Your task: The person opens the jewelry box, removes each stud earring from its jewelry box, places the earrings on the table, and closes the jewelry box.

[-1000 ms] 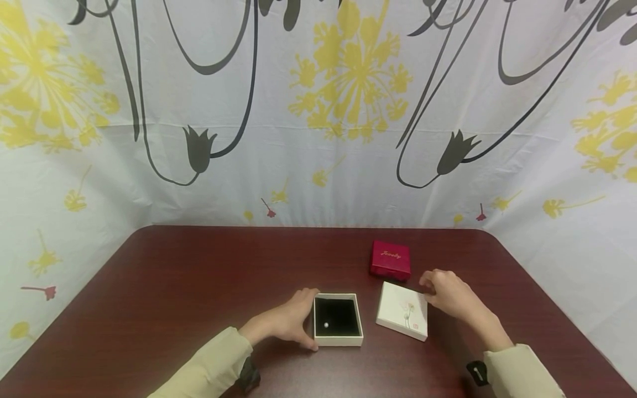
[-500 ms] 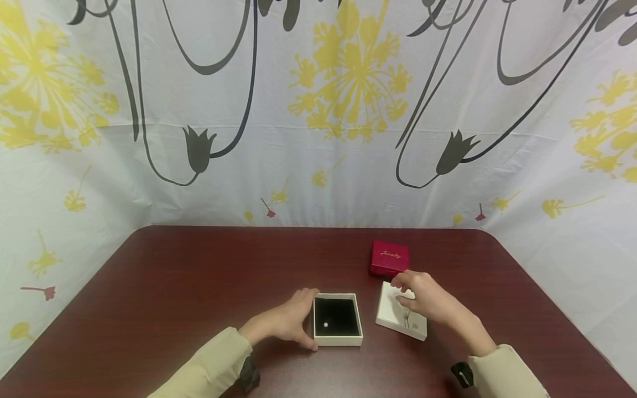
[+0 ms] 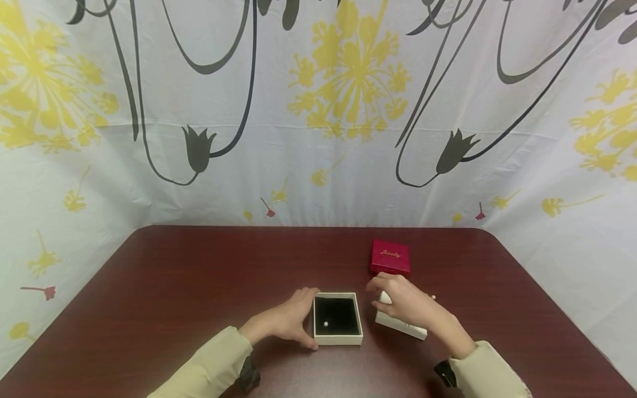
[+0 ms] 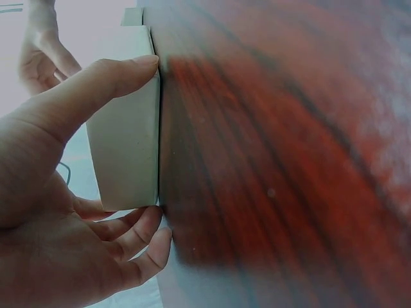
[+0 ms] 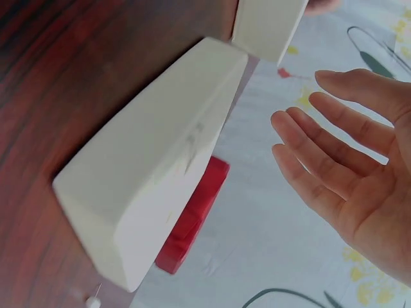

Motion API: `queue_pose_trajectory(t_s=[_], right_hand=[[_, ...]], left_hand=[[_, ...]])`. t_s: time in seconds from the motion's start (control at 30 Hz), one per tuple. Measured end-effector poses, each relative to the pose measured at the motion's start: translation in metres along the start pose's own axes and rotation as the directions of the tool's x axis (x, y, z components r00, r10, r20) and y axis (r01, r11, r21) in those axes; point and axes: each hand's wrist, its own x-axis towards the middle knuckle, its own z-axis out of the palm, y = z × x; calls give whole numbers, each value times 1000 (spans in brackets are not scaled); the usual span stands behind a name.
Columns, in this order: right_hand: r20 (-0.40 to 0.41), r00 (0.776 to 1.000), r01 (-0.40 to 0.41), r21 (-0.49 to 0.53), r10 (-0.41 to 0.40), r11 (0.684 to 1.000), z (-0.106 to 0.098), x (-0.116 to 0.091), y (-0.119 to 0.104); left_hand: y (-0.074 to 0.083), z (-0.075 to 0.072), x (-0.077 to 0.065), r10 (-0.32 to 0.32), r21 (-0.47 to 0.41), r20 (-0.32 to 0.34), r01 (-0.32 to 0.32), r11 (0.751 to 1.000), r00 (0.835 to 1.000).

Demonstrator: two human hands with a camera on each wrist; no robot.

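My left hand [image 3: 288,319] grips an open white jewelry box [image 3: 338,341] from its left side, thumb at the near corner and fingers at the far one. A black cushion [image 3: 338,312] fills the box, with a small pearl stud [image 3: 325,324] near its front left. In the left wrist view, thumb and fingers span the box's pale side wall [image 4: 127,154]. My right hand [image 3: 409,301] hovers above the white lid [image 3: 401,326], fingers loosely bent and holding nothing. The right wrist view shows that hand [image 5: 359,167] apart from the lid [image 5: 148,141].
A red box marked "Jewelry" [image 3: 390,256] stands behind the lid. Another small pearl stud [image 5: 94,301] lies on the brown table [image 3: 224,265] beside the lid. A white patterned curtain [image 3: 318,182] hangs behind the table.
My right hand has moved left, from the lid's right edge to over its left part, uncovering a small pearl piece on the right. The left hand and box have stayed put.
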Motion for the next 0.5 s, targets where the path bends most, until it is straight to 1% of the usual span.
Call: queue_pose_trajectory(t_s=[0.3,0.5], right_hand=[[-16,998,64,-10,-64,998,3,11,-14],[-19,997,77,27,-77,997,8,20,-23]], left_hand=[[0,-1,0,2,-5,5,-2,1000,1000],[-2,0,0,21,8,-13,-21,1000,1000]])
